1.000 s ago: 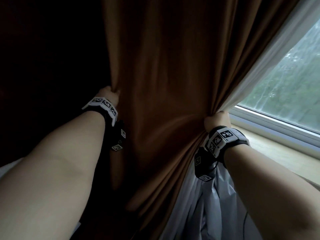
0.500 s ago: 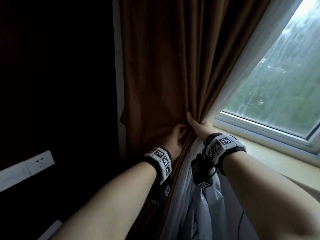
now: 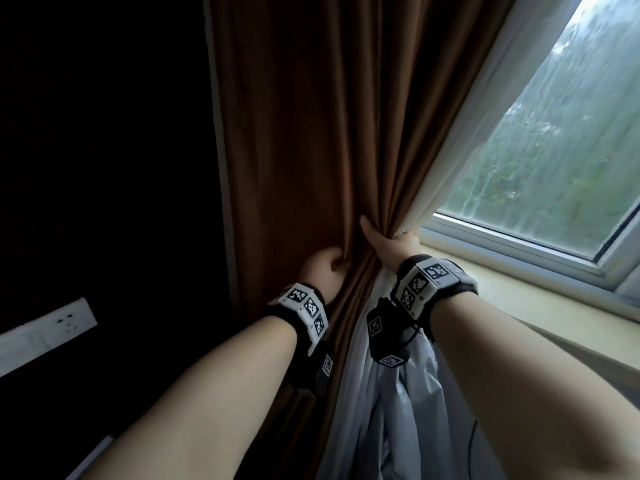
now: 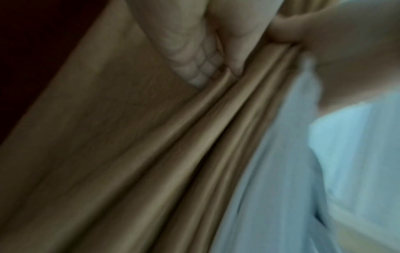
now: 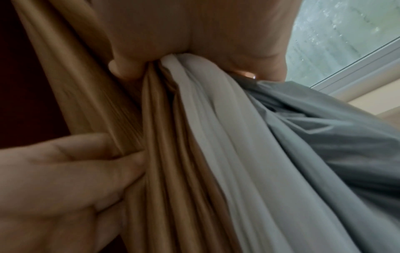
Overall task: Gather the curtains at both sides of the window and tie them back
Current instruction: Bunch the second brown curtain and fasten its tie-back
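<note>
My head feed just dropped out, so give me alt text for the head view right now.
Both hands hold the brown curtain bunched at the window's left side: the left hand grips its folds, and the right hand grips the brown folds together with the white sheer curtain. To the right are the rain-streaked window and its pale sill; no tie-back shows.

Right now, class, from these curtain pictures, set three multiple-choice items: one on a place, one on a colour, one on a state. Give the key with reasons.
1. Where is the wall socket?
A. left of the brown curtain
B. on the window sill
C. above the window

2. What colour is the thin curtain beside the window?
A. red
B. white
C. black

3. What is the right hand doing?
A. hanging free
B. gripping gathered curtain
C. pressing the glass

Key: A, it sits on the dark wall at left; B, pale fabric edges the glass; B, its fingers wrap the folds, as the left hand grips nearby.
</note>
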